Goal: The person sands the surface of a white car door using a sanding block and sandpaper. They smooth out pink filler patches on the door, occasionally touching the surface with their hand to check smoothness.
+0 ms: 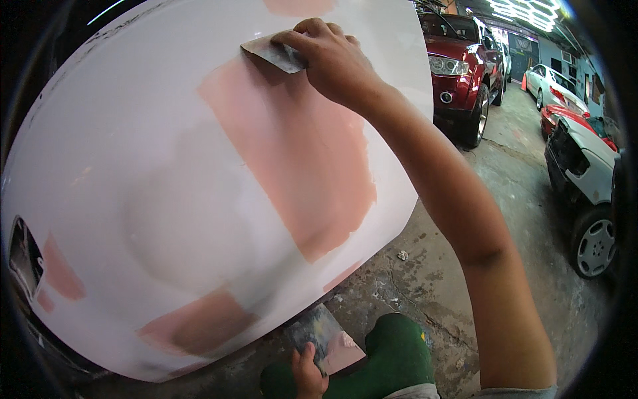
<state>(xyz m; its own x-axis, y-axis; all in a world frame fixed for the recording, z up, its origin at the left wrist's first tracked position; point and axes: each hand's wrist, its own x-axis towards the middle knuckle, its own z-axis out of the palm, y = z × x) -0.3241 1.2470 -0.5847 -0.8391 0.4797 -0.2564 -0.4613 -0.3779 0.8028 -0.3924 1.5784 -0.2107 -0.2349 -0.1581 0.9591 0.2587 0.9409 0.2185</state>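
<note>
My right hand [335, 58] grips a thin grey putty spreader [276, 53], its fingers wrapped over one end. The spreader lies tilted at the far end of a large pink filler patch [309, 159] on a white car panel [189, 166]. My left hand [308, 378] is low in the view, near the panel's close edge. Between its thumb and fingers is a flat, stained mixing board [319, 329] with pink filler on one corner. The fingers under the board are hidden.
Smaller pink patches [199, 322] mark the panel's near side and left end, beside an opening [25, 256]. My green-clad leg [399, 346] is close to the near edge. A dark red car [458, 66] stands beyond; a partly stripped car [585, 173] is at the right on the concrete floor [512, 199].
</note>
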